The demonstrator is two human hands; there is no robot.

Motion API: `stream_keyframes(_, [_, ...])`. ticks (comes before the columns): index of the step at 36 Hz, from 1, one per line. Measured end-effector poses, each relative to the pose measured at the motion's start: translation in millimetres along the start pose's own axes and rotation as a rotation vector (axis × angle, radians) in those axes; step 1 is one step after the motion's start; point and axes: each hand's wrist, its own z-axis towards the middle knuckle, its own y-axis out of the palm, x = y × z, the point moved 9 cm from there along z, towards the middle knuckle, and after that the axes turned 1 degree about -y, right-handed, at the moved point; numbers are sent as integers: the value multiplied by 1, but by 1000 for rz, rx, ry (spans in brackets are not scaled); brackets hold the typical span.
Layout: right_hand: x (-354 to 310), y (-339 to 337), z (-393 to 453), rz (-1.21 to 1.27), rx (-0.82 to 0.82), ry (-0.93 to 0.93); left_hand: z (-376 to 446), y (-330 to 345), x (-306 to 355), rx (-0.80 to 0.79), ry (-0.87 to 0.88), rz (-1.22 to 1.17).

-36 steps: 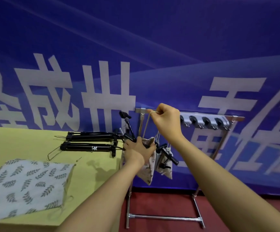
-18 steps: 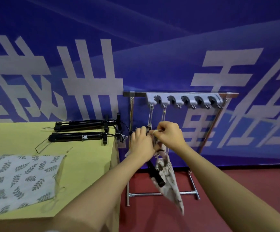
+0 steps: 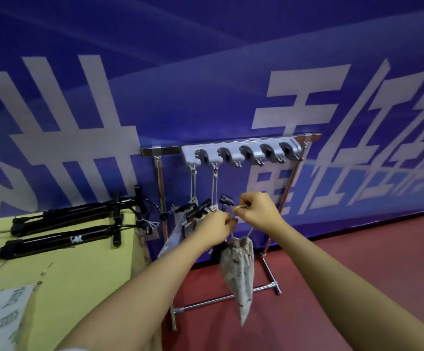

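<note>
The patterned drawstring pouch dangles below the grey hook bar, its thin cord pinched by the left hand and the right hand, and would likely drop if that cord slipped either pinch short of a hook.

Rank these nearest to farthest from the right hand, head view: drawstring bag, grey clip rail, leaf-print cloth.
1. drawstring bag, hanging just under the right hand.
2. grey clip rail, above it.
3. leaf-print cloth, far left on the table.

leaf-print cloth cut off at bottom-left, pouch contents hidden
</note>
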Motion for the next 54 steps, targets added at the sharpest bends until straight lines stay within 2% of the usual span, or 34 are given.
stream_keyframes(9, [44, -11, 52, 11, -16, 33, 51, -12, 13, 58, -38, -57])
stream_keyframes(15, [60, -2, 86, 121, -152, 29, 88, -20, 13, 136, -117, -131])
stream_keyframes(20, [85, 3, 115, 156, -184, 51, 115, -22, 14, 240, -185, -200])
stream_keyframes(26, [91, -3, 146, 179, -127, -32, 140, -38, 24, 452, -213, -326])
stream_keyframes(33, [106, 2, 172, 107, -95, -31, 170, -41, 16, 546, -314, -464])
stream_keyframes(44, [128, 26, 173, 44, -176, 28, 184, -19, 0, 456, -361, -350])
stream_keyframes(49, [131, 24, 165, -31, -140, 58, 176, -21, 1, 471, -354, -308])
stream_keyframes(54, [135, 36, 153, 62, -207, 115, 156, -24, -8, 479, -373, -319])
